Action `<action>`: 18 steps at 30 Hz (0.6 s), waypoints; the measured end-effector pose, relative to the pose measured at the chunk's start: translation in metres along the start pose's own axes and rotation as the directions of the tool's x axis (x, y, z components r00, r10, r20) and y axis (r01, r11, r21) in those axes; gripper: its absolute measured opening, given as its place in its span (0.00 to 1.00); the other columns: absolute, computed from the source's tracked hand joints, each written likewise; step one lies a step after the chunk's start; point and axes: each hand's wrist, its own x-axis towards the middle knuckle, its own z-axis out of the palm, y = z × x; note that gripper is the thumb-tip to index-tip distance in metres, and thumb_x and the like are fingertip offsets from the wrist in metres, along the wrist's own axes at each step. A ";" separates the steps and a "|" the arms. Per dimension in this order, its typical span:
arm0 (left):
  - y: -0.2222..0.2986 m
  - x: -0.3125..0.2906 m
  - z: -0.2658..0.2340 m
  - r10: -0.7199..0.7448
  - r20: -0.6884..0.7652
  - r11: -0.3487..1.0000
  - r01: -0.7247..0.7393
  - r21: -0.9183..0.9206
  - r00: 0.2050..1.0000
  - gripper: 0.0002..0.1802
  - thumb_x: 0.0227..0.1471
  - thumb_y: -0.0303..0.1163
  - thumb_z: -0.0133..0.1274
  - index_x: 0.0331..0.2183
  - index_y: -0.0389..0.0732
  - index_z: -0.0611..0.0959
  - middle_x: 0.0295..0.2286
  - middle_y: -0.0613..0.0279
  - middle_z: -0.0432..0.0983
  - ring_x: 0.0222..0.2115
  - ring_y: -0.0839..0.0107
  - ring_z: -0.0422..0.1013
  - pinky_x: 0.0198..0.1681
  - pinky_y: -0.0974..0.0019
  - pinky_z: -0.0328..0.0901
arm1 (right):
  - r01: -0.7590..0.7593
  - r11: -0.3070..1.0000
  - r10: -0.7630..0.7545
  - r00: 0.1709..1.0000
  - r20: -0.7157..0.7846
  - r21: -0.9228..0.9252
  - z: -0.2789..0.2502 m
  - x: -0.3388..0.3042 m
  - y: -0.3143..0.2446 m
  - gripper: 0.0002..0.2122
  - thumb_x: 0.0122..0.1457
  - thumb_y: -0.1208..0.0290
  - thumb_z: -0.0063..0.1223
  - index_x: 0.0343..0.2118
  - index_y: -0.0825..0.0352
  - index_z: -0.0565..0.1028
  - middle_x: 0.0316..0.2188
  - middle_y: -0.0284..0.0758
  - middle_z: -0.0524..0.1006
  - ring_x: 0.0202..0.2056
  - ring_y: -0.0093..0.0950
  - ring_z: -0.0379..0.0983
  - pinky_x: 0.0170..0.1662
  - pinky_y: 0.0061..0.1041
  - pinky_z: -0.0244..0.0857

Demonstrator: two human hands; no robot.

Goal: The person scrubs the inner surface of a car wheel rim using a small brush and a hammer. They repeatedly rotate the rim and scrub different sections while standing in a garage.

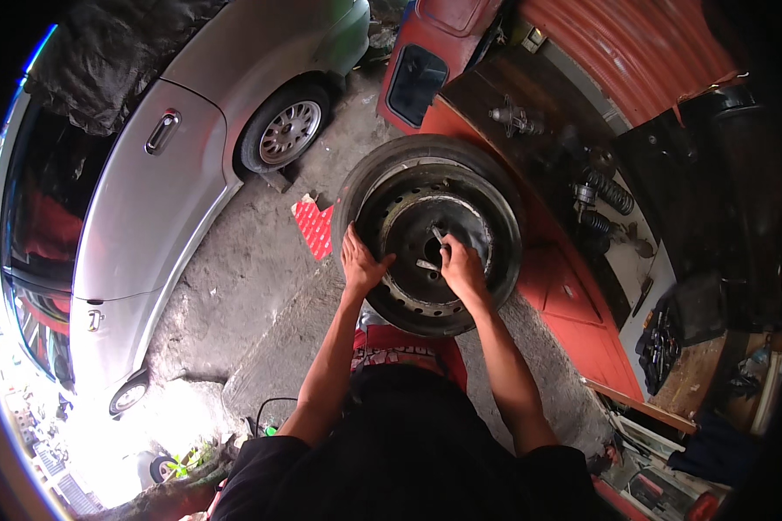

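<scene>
In front of me is a car wheel [397, 293], a worn black steel rim with a tyre [356, 178] around it. My left hand [362, 263] rests at the left side of the rim, fingers stretched out and thumb spread towards the centre, holding nothing. Close to the hub, my right hand [463, 267] is closed on a small light-coloured tool [439, 234], whose tip shows beyond my fingers; its kind is unclear. A second pale piece [426, 265] shows just left of that hand. Whether it belongs to the same tool, I cannot tell.
A silver car [174, 208] stands on the left. On the right a workbench with a red front [573, 295] bears a coil spring [610, 191] and other metal parts. Red printed cardboard [313, 227] lies on the concrete floor by the wheel. A red vehicle door [417, 78] stands behind.
</scene>
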 end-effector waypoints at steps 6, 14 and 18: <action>-0.003 -0.004 0.000 -0.014 -0.006 1.000 0.014 0.006 1.000 0.68 0.34 0.47 0.73 0.65 0.30 0.49 0.60 0.40 0.56 0.62 0.46 0.53 0.65 0.50 0.50 | -0.050 0.999 0.051 0.995 0.084 -0.007 -0.047 -0.005 0.022 0.09 0.57 0.69 0.60 0.42 0.59 0.80 0.32 0.44 0.81 0.38 0.47 0.78 0.42 0.43 0.71; -0.011 -0.001 0.006 0.026 -0.031 1.000 -0.026 0.002 0.999 0.68 0.33 0.46 0.73 0.64 0.31 0.49 0.60 0.40 0.56 0.62 0.45 0.53 0.65 0.50 0.51 | 0.060 0.995 -0.030 0.947 0.321 -0.083 -0.068 0.043 0.047 0.10 0.56 0.62 0.61 0.41 0.53 0.81 0.35 0.40 0.82 0.39 0.43 0.79 0.42 0.38 0.72; -0.003 -0.002 0.001 -0.002 -0.017 1.000 0.002 0.008 1.000 0.68 0.33 0.46 0.73 0.64 0.30 0.49 0.59 0.40 0.56 0.62 0.46 0.54 0.65 0.50 0.51 | 0.087 0.951 0.043 0.912 0.407 -0.296 -0.088 0.055 0.047 0.11 0.57 0.61 0.61 0.42 0.50 0.83 0.36 0.37 0.83 0.41 0.37 0.79 0.45 0.36 0.71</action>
